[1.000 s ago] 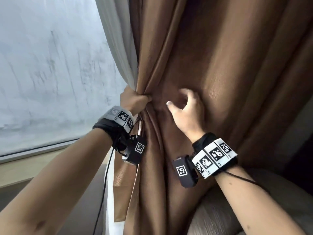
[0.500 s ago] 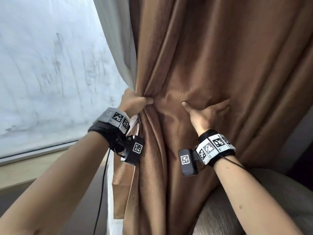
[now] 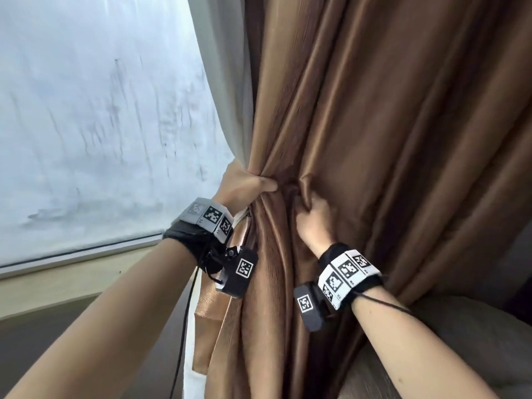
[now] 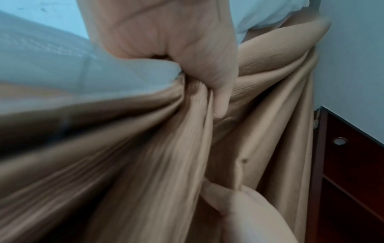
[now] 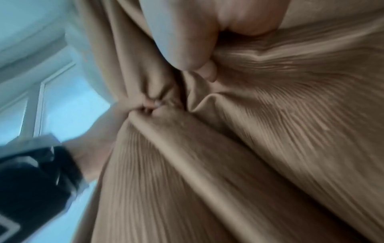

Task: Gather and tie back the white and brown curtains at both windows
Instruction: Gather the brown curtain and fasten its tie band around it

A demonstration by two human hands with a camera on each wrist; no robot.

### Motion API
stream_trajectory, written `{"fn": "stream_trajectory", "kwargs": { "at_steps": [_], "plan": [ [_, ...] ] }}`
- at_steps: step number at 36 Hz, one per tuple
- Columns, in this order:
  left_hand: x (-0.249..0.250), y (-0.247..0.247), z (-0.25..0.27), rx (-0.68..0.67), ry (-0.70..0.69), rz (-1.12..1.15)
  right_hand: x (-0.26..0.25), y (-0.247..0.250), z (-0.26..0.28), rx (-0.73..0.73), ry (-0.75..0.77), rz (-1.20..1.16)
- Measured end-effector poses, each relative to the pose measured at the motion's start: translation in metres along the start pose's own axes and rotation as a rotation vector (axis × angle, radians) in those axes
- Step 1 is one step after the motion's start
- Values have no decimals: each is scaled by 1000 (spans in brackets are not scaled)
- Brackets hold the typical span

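Observation:
A brown curtain (image 3: 374,139) hangs in heavy folds beside a window, with a white curtain (image 3: 227,90) along its left edge. My left hand (image 3: 244,184) grips the gathered white and brown cloth in a fist at mid height, its thumb lying across the brown folds (image 4: 220,98). Just to the right, my right hand (image 3: 313,217) grips a fold of the brown curtain (image 5: 270,115). In the right wrist view its fingers pinch the cloth close to the left hand's bunch. Below the hands, a brown hem and a white strip (image 3: 191,341) hang down.
The pale window pane (image 3: 100,125) fills the left, with a sill (image 3: 72,280) under it. A grey cushioned seat (image 3: 460,355) sits at the lower right behind my right arm. Dark wooden furniture (image 4: 353,164) stands to the right of the curtain.
My right hand has moved left toward the left hand, pulling a fold of brown curtain with it and closing on the cloth. The left hand has kept its grip.

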State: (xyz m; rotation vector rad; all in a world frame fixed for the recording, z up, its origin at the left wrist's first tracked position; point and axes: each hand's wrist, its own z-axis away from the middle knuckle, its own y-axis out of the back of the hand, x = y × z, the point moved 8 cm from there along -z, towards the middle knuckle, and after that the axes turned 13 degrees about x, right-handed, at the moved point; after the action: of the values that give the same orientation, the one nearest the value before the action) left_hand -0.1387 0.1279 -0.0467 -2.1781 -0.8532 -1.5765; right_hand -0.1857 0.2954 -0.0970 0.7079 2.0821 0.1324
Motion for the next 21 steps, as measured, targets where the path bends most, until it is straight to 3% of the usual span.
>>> {"fn": "stream_trajectory", "kwargs": {
  "at_steps": [5, 8, 13, 18, 21],
  "plan": [
    [0, -10, 9, -146, 41, 13, 22, -14, 4, -147, -370, -223],
    [-4, -10, 13, -194, 75, 37, 23, -21, 6, -248, -477, -286],
    [-10, -8, 19, -189, 120, 110, 0, -29, 7, -367, -350, -315],
    [-16, -3, 11, -65, 111, 90, -9, -22, 3, -283, -270, -364],
    [-17, -4, 11, -68, 126, 88, -10, -20, 3, -278, -246, -375]
  ]
}}
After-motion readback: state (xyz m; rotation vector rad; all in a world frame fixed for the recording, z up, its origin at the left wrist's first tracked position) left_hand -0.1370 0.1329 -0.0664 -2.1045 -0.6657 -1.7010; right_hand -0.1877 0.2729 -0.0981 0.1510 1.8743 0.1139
